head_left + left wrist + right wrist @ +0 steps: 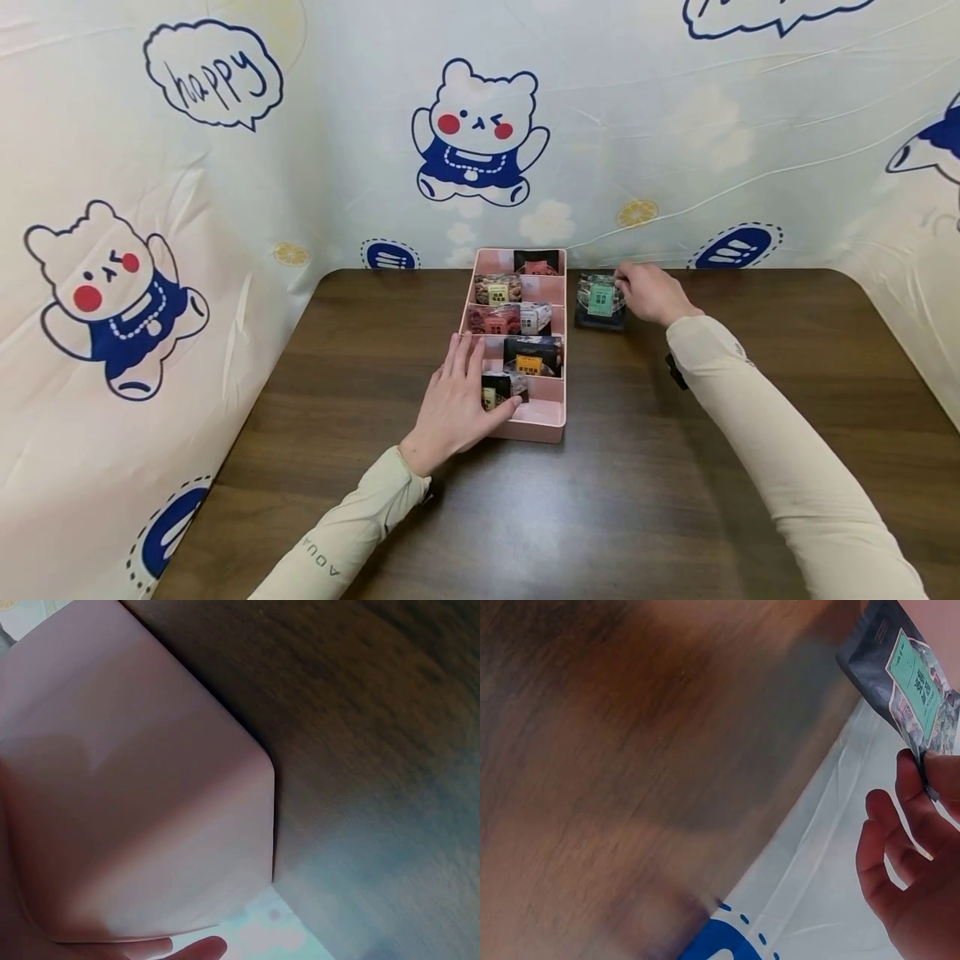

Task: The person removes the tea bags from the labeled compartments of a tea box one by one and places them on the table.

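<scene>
A pink compartment box (540, 432) stands on the table with small snack packets in its sections. My left hand (457, 400) rests over its near left edge, fingers extended along the side and thumb reaching across the nearest compartment. In the left wrist view the pink side wall (150, 787) fills much of the picture, with fingertips (202, 949) low at the rim. Just right of the box, my right hand (652, 293) pinches a dark packet with a green label (602, 300) by its upper right edge. The right wrist view shows thumb and index finger on that packet (911, 682), other fingers loosely bent.
Inside the box are an orange-labelled packet (528, 365), a red one (495, 320), a white one (536, 318), a yellow-labelled one (498, 290) and a dark-and-red one (536, 265) at the back. A printed cloth (600, 125) hangs behind the brown table (360, 350).
</scene>
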The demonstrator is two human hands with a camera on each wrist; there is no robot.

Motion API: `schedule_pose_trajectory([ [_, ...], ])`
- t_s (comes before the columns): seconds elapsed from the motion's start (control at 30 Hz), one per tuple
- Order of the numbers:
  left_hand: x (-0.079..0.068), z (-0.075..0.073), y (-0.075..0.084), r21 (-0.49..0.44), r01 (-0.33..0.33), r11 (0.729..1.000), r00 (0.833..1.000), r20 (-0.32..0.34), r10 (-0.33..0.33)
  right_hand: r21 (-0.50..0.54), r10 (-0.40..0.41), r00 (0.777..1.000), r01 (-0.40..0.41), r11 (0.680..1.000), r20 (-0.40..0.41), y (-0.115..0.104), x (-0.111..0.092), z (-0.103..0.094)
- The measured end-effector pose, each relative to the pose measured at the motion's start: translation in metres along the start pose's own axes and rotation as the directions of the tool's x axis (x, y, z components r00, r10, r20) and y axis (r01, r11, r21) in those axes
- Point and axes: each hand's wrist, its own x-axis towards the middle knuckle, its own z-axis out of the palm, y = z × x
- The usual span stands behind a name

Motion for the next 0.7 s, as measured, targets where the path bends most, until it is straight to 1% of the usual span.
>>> schedule_pose_trajectory([
  [0.23,0.001,0.002,0.0,0.005,0.004,1.0,1.0,-0.001,-0.004,-0.035,-0.007,0.999,0.009,0.999,0.045,-0.001,0.004,0.007],
  [0.4,0.0,0.0,0.001,0.002,0.013,1.0,1.0,0.012,-0.013,-0.07,-0.01,0.998,0.014,0.997,0.055,-0.001,0.007,0.011],
  [0.7,0.001,0.0,0.001,-0.005,0.018,1.0,1.0,0.012,-0.018,-0.123,-0.004,0.997,0.013,0.992,0.077,0.002,0.009,0.016],
])
